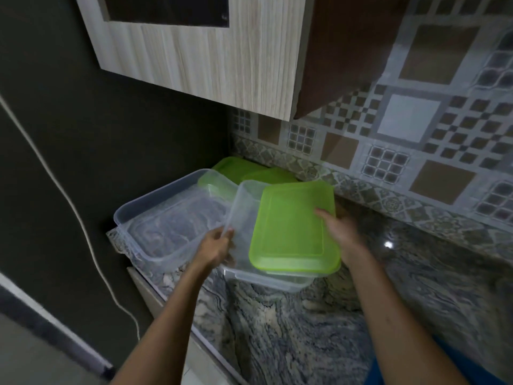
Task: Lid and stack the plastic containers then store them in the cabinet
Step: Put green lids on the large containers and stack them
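Grey-and-white veined granite countertop point(291, 329) across lower frame, kitchen corner, dim light. Blue cloth point(472, 368) at bottom right edge, blurred. Two bare forearms reaching in from below.

Left hand point(218, 247) on left wall of clear container point(244, 215), fingers and thumb pinching that wall near the rim. Clear container: colourless, see-through, rectangular, rounded corners, tipped up on its left side, frontmost of the group; touching the counter or lifted, cannot tell.

Right hand point(342, 232) at right edge of green lid point(291, 226), fingers curled over that edge onto the top face, thumb hidden. Green lid: lime, translucent, rectangular with rounded corners, raised rim round a recessed centre panel, lying slanted over the container's mouth, not seated flush.

Just left of the held container: large clear tub point(166, 215), open, lidless, flat on the counter's left end.

Behind both: smaller clear box point(215, 182) showing green through its wall, then spare lids point(236, 166), same lime green, overlapping, back by the wall.

Further back: tiled backsplash point(402, 120), brown, grey and white squares and checks, ornate border strip along the bottom.

Above: pale wood-grain wall cabinet point(208, 59), dark panel in the door, brown side.

Far left: dark wall point(83, 120), white cable point(69, 201) running down it
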Tool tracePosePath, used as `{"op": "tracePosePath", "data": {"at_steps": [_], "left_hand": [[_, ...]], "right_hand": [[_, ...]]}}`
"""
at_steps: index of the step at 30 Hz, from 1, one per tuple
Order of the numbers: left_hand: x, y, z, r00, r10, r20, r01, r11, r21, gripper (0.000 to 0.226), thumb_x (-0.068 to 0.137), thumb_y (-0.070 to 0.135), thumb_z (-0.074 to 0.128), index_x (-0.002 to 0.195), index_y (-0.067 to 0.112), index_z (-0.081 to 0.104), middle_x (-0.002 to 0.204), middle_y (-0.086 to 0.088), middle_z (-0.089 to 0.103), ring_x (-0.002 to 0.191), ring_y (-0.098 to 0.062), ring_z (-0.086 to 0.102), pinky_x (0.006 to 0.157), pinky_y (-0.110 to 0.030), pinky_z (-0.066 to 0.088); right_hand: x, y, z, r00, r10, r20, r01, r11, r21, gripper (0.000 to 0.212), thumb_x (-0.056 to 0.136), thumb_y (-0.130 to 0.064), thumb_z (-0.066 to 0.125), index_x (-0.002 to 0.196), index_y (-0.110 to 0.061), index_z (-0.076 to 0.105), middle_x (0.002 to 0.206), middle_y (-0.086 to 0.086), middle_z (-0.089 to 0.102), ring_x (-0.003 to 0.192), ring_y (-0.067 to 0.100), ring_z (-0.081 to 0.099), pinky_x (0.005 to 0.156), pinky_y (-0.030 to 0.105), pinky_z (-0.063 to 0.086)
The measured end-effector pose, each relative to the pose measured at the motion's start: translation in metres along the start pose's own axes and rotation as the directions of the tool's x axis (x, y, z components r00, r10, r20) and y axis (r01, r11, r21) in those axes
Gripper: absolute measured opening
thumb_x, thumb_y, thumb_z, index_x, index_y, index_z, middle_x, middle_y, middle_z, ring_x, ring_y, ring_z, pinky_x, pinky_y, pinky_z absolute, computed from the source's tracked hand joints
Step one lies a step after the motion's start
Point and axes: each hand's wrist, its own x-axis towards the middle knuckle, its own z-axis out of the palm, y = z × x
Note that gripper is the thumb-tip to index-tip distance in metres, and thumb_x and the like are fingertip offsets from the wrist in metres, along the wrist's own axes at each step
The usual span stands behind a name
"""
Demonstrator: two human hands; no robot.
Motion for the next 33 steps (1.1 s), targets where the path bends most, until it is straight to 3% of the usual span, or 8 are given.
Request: {"op": "tracePosePath", "data": {"at_steps": [7, 11, 14, 21, 25, 27, 31, 33], "left_hand": [[-0.003, -0.042, 0.018, 0.998, -0.002, 0.063, -0.003, 0.997, 0.082, 0.023, 0.096, 0.031, 0.053, 0.093, 0.016, 0.070, 0.085, -0.009, 0.071, 0.070, -0.017, 0.065, 0.070, -0.032, 0.054], [0.001, -0.074, 0.031, 0.995, -0.078, 0.056, 0.073, 0.994, 0.077, 0.024, 0.098, 0.028, 0.051, 0.096, 0.016, 0.071, 0.097, -0.011, 0.074, 0.096, -0.025, 0.069, 0.085, -0.036, 0.054], [0.002, -0.073, 0.032, 0.998, -0.033, -0.057, 0.048, 0.960, 0.277, 0.040, 0.094, 0.043, 0.051, 0.094, 0.011, 0.075, 0.102, -0.011, 0.073, 0.108, -0.026, 0.061, 0.101, -0.039, 0.043], [0.020, -0.059, 0.029, 0.997, -0.072, -0.015, 0.073, 0.957, 0.280, 0.058, 0.086, 0.047, 0.064, 0.126, 0.006, 0.056, 0.118, -0.017, 0.065, 0.106, -0.030, 0.065, 0.086, -0.031, 0.049], [0.041, -0.059, 0.027, 0.999, -0.030, -0.011, 0.032, 0.967, 0.253, 0.055, 0.086, 0.042, 0.066, 0.126, 0.006, 0.055, 0.118, -0.021, 0.066, 0.103, -0.029, 0.066, 0.088, -0.033, 0.052], [0.045, -0.058, 0.027, 1.000, -0.014, -0.003, 0.014, 0.967, 0.253, 0.051, 0.087, 0.039, 0.065, 0.126, 0.007, 0.056, 0.121, -0.018, 0.066, 0.106, -0.029, 0.065, 0.086, -0.028, 0.048], [0.050, -0.059, 0.029, 0.998, 0.059, 0.004, -0.058, 0.963, 0.263, 0.046, 0.090, 0.041, 0.061, 0.126, 0.011, 0.057, 0.122, -0.012, 0.066, 0.109, -0.027, 0.064, 0.090, -0.032, 0.049], [0.054, -0.063, 0.028, 0.997, 0.075, 0.021, -0.077, 0.969, 0.233, 0.045, 0.090, 0.042, 0.060, 0.126, 0.015, 0.056, 0.123, -0.009, 0.065, 0.108, -0.025, 0.064, 0.093, -0.035, 0.051]], "right_hand": [[-0.007, 0.042, 0.019, 0.981, -0.192, -0.030, 0.189, 0.979, -0.078, 0.030, 0.086, -0.009, 0.069, 0.116, -0.007, 0.066, 0.104, 0.012, 0.070, 0.086, 0.022, 0.064, 0.064, 0.024, 0.052], [0.018, 0.095, 0.026, 0.981, -0.170, -0.097, 0.124, 0.922, -0.367, 0.049, 0.071, -0.055, 0.068, 0.107, -0.022, 0.070, 0.099, 0.008, 0.074, 0.093, 0.029, 0.068, 0.083, 0.037, 0.056], [0.022, 0.120, 0.032, 0.981, -0.164, -0.103, 0.107, 0.903, -0.416, 0.053, 0.072, -0.054, 0.064, 0.107, -0.016, 0.072, 0.104, 0.016, 0.070, 0.108, 0.032, 0.060, 0.095, 0.040, 0.049], [0.003, 0.118, 0.045, 0.979, -0.206, -0.005, 0.180, 0.864, -0.471, 0.069, 0.084, -0.031, 0.071, 0.145, -0.019, 0.041, 0.144, 0.013, 0.045, 0.133, 0.029, 0.042, 0.103, 0.032, 0.037], [0.038, 0.091, 0.046, 0.964, -0.252, -0.089, 0.212, 0.922, -0.323, 0.009, 0.082, -0.032, 0.063, 0.081, -0.023, 0.064, 0.084, 0.008, 0.068, 0.083, 0.024, 0.063, 0.075, 0.041, 0.053], [0.060, 0.069, 0.047, 0.970, -0.214, -0.119, 0.160, 0.922, -0.352, 0.030, 0.086, -0.031, 0.055, 0.059, -0.020, 0.052, 0.062, 0.002, 0.052, 0.072, 0.019, 0.053, 0.059, 0.031, 0.037], [0.111, 0.040, 0.056, 1.000, -0.004, -0.015, -0.005, 0.839, -0.544, 0.035, 0.101, -0.022, 0.043, 0.129, -0.005, 0.056, 0.128, 0.023, 0.058, 0.118, 0.035, 0.056, 0.095, 0.035, 0.044], [0.137, 0.039, 0.067, 0.991, 0.104, 0.085, -0.036, 0.815, -0.578, 0.047, 0.102, -0.030, 0.041, 0.139, -0.003, 0.047, 0.145, 0.021, 0.046, 0.129, 0.037, 0.047, 0.107, 0.041, 0.040]]}}
